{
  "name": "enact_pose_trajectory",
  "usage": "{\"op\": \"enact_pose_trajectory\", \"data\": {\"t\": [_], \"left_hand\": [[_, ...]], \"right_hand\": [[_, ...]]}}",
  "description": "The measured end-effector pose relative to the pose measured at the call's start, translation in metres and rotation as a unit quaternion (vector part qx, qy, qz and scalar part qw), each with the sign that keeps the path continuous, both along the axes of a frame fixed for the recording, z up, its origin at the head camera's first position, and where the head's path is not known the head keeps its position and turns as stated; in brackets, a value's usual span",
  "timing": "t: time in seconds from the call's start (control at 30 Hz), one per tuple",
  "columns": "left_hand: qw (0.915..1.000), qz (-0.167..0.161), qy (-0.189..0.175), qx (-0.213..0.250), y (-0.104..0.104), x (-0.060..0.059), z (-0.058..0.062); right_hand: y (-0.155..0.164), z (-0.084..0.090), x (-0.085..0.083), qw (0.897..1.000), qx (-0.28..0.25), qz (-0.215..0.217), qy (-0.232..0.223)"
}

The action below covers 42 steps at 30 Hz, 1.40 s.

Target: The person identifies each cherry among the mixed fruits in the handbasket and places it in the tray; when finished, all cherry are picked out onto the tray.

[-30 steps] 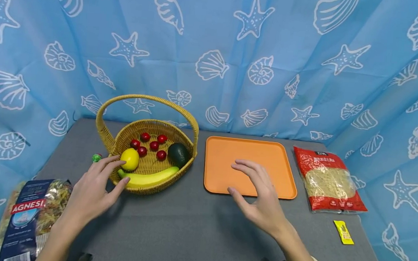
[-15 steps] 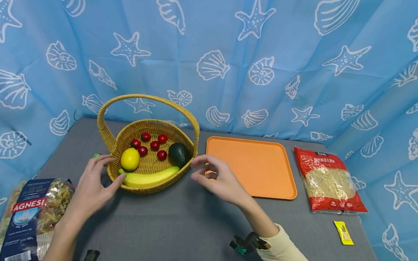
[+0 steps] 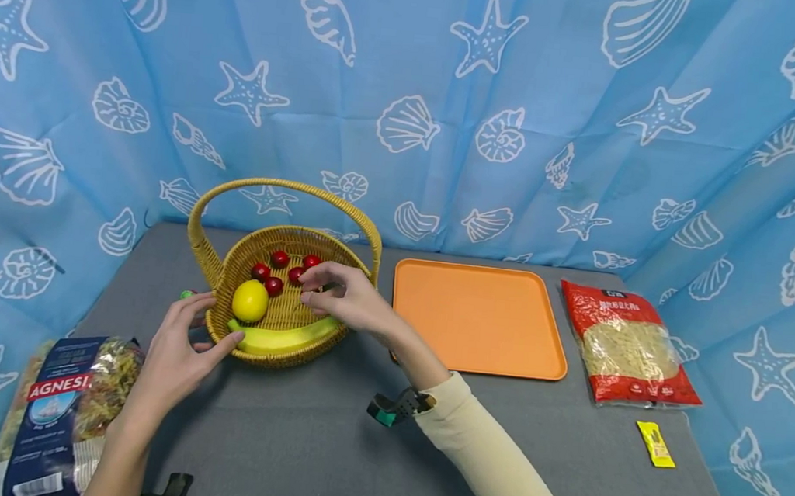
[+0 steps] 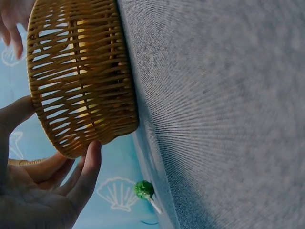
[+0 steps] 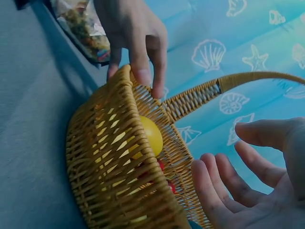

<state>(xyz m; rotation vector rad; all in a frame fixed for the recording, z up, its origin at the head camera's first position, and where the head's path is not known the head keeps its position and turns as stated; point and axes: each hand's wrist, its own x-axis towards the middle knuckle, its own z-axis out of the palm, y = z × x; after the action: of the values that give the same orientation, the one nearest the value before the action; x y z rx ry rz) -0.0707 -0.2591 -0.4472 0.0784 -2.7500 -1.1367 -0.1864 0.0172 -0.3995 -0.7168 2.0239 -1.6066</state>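
R hand (image 3: 341, 296), fingers loosely spread, hovers over basket (image 3: 257, 354) mid-left of frame, right above avocado. L hand (image 3: 179, 351) steadies the rim, fingers spread.

Cream sleeve (image 3: 486, 453) on the right arm; left forearm bare (wrist mounts black).
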Motion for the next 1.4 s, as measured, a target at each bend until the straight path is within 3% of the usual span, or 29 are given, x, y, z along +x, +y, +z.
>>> {"op": "enact_pose_trajectory", "data": {"t": [0.27, 0.43, 0.97, 1.23, 1.4], "left_hand": [[1.0000, 0.006, -0.007, 0.000, 0.000, 0.000, 0.001], [0.9999, 0.007, -0.009, -0.001, 0.000, 0.000, 0.001], [0.9996, 0.012, -0.022, 0.009, 0.001, -0.001, 0.002], [0.9994, 0.016, -0.029, 0.009, 0.002, -0.001, 0.003], [0.9994, 0.015, -0.028, 0.010, 0.001, 0.000, 0.003]], "right_hand": [[-0.038, -0.009, -0.026, 0.995, -0.004, -0.033, -0.098], [-0.053, -0.016, -0.038, 0.990, 0.000, -0.046, -0.131], [-0.083, -0.035, -0.041, 0.986, 0.029, -0.076, -0.144], [-0.089, -0.034, -0.039, 0.986, 0.037, -0.051, -0.155], [-0.094, -0.038, -0.039, 0.984, 0.041, -0.062, -0.165]]}}
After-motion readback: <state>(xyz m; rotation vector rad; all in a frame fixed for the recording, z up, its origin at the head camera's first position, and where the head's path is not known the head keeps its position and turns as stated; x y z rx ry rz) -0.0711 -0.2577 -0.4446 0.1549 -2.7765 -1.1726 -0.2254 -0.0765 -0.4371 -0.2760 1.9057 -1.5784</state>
